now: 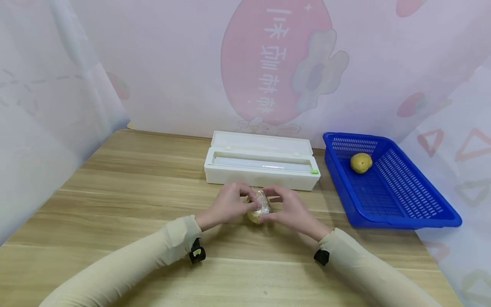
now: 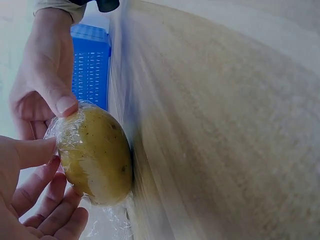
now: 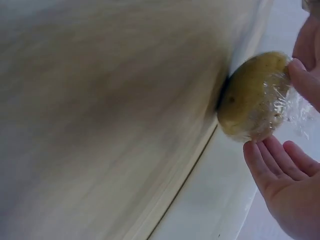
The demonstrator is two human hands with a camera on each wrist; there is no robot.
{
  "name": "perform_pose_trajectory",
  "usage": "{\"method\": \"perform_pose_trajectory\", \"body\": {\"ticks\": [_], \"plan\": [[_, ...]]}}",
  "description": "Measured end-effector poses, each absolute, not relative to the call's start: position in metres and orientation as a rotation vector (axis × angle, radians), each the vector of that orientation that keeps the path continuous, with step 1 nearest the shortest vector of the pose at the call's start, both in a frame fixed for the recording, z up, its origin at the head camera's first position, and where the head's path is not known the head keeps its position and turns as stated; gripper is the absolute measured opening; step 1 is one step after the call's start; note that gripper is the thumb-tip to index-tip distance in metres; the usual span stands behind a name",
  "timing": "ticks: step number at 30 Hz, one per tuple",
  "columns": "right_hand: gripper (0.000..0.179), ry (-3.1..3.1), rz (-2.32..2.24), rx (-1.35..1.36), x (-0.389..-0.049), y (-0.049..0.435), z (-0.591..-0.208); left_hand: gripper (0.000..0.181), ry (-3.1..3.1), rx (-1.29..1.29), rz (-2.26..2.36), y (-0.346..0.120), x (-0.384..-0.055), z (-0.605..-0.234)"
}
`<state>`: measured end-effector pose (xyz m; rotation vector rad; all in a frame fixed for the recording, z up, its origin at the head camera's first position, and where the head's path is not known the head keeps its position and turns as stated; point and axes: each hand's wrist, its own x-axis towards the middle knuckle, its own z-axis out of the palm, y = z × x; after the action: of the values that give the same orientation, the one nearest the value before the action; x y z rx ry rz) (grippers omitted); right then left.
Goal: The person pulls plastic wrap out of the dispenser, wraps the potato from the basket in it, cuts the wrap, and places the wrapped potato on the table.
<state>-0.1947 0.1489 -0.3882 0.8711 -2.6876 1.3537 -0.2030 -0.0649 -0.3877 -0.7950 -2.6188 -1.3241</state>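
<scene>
A potato [image 2: 97, 152] partly covered in clear plastic wrap [image 3: 272, 102] rests on the wooden table. My left hand [image 1: 230, 204] grips it from the left, the thumb on the wrapped top and the fingers bent at the far end. From the right, my right hand [image 1: 293, 213] holds the same potato between its thumb and fingers. Crinkled film shines on top, while the lower skin shows smooth and brown-specked. In the left wrist view, loose film hangs off the potato's far end. A white plastic wrap box [image 1: 264, 180] with its lid up stands just beyond both hands.
A blue basket [image 1: 354, 213] with slotted sides stands at the right of the table [image 1: 153, 183], another potato [image 1: 361, 163] inside. The wrap box has a small green piece [image 1: 314, 171] at its right end. Printed cloth [image 1: 172, 64] hangs behind and at the sides.
</scene>
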Motion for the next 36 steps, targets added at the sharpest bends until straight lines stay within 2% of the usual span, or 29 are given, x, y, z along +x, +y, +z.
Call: {"method": "perform_pose_trajectory", "body": {"ticks": [11, 19, 24, 32, 36], "plan": [[0.057, -2.72, 1.55, 0.735, -0.205, 0.15, -0.389, 0.017, -2.661, -0.676, -1.561, -0.067, -0.205, -0.383], [0.05, -2.736, 1.568, 0.737, -0.209, 0.155, -0.39, 0.055, -2.662, -0.513, -1.729, -0.063, -0.202, -0.382], [0.042, -2.712, 1.574, 0.736, -0.21, 0.156, -0.389, 0.058, -2.737, -0.443, -1.712, -0.065, -0.202, -0.385], [0.022, -2.648, 1.663, 0.678, -0.211, 0.152, -0.388, 0.052, -2.736, -0.587, -1.674, -0.068, -0.201, -0.39], [0.02, -2.633, 1.67, 0.606, -0.208, 0.148, -0.387, 0.058, -2.701, -0.664, -1.638, -0.068, -0.199, -0.392]]}}
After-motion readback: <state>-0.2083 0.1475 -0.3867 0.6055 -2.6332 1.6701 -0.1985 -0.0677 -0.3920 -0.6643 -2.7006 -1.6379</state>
